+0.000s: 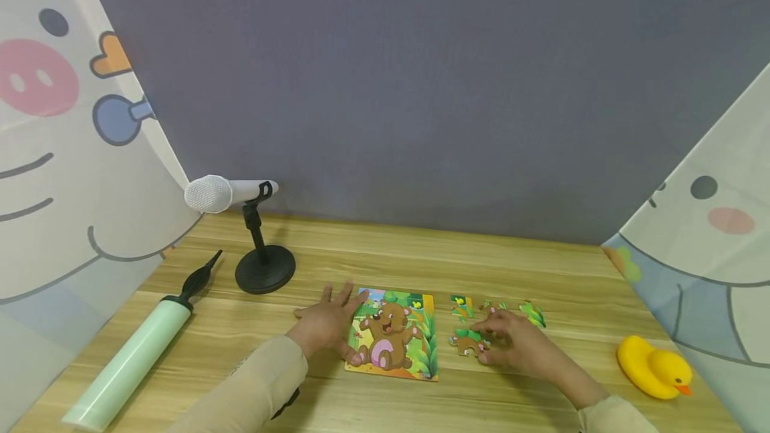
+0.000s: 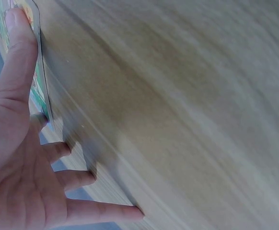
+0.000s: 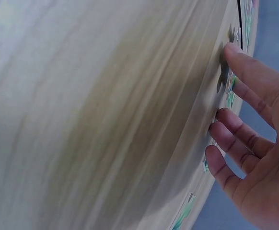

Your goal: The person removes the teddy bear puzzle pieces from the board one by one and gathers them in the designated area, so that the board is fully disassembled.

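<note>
A square bear puzzle lies flat on the wooden table, showing a brown bear among green leaves. My left hand is spread at its left side, thumb and index fingertip on the puzzle's edge; in the left wrist view the other fingertips touch the table. To the right, my right hand pinches a brown-and-green puzzle piece between thumb and index finger. The piece casts a shadow on the table in the right wrist view. Around that hand lie a yellow-and-green piece, a partly hidden piece and a leafy green piece.
A white microphone on a black stand stands at the back left. A pale green hand pump lies at the left edge, and a yellow rubber duck sits at the right. A grey panel rises behind the table.
</note>
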`<state>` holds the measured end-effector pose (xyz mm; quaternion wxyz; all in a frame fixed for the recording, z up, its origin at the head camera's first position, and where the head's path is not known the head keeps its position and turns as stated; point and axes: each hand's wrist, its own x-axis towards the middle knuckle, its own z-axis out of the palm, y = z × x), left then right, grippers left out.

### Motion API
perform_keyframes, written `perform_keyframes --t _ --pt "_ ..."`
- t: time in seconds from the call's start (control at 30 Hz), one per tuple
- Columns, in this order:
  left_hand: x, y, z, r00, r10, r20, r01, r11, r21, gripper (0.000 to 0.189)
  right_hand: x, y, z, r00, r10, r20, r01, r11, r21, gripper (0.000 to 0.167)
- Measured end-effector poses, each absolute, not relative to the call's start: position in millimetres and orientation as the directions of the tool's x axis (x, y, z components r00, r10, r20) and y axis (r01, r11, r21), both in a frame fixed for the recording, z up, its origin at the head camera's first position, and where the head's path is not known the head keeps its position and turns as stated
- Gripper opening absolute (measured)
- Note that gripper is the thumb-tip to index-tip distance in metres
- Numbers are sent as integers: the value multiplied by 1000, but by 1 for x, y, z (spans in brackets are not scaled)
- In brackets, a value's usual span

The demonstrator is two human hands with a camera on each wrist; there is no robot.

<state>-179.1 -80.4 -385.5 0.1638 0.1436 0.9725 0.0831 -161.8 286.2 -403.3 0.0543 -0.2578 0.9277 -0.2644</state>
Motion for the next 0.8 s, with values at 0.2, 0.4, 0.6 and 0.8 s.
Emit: perform_keyframes --t 0.2,0.4,0.6,0.8 --pt "-178 -81 -385 -904 303 -301 250 947 203 120 -162 286 -405 -860 -509 41 -460 738 -494 48" --pt "-178 -81 -384 -905 304 -297 252 947 200 120 -162 285 -405 -868 -497 12 -442 760 -477 49" --pt "-179 -81 -385 -903 304 -303 254 948 193 120 -162 285 -402 -865 -502 -5 -442 765 -469 49" --pt "-180 -81 -387 -903 309 -300 259 946 196 120 -168 278 -398 -845 -534 31 -481 733 -480 44"
